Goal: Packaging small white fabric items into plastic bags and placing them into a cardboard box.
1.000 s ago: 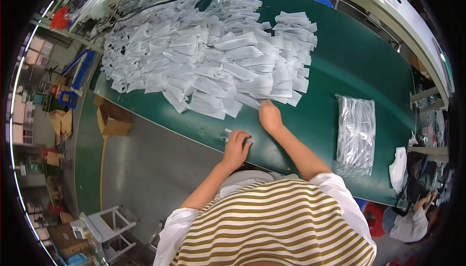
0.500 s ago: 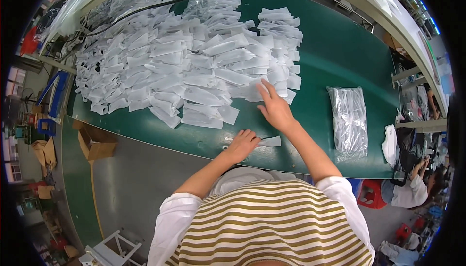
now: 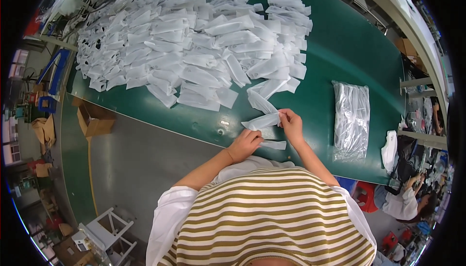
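Observation:
My right hand (image 3: 292, 126) pinches the end of a narrow, whitish translucent plastic bag (image 3: 262, 120) just above the green table. A second bag (image 3: 262, 102) meets it near my fingertips; I cannot tell whether I grip that one too. Close to the table's near edge, my left hand (image 3: 246, 145) is closed over one end of another slim bag (image 3: 274, 145), whose free end sticks out to the right. A large spread-out heap of similar bags (image 3: 165, 47) covers the far left and middle of the table. What the bags contain is hard to make out.
A clear plastic pack (image 3: 351, 122) of bundled pieces lies at the right of the green table (image 3: 354, 47). An open cardboard box (image 3: 94, 120) stands on the floor at left, with a white metal stand (image 3: 109, 232) nearer. Another person (image 3: 405, 198) sits at far right.
My right hand has drawn back from the heap toward me, bringing a bag with it. Some bags at the heap's near right edge have shifted. The left hand stays on its bag.

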The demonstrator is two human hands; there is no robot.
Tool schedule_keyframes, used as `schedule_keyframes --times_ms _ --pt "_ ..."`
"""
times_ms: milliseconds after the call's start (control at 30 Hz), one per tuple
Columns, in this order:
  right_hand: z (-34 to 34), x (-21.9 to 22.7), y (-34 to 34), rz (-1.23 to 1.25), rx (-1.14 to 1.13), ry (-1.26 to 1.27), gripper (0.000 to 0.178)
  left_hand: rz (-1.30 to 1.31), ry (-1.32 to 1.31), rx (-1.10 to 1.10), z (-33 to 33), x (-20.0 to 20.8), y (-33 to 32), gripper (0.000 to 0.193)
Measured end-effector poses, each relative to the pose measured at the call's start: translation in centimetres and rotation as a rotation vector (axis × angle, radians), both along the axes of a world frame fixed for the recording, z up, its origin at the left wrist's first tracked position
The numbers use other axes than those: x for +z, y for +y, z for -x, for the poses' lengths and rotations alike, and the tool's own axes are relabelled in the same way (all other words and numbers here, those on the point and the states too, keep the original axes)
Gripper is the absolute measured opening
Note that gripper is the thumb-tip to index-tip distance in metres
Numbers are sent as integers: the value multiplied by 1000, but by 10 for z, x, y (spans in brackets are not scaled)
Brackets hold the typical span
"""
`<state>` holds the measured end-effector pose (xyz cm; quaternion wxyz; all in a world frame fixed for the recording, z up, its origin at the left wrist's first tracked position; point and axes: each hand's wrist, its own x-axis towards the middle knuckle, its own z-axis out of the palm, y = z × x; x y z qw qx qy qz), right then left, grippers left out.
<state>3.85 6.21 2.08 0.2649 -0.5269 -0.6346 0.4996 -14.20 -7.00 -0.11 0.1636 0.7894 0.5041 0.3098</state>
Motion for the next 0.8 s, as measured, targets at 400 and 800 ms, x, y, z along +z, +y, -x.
schedule_keyframes --times_ms 400,800 --pt "-36 -5 -24 -404 140 -117 19 -40 72 92 -25 -3 -3 30" --pt "-59 -8 -5 -170 256 -148 26 36 46 37 -16 -5 25 30"
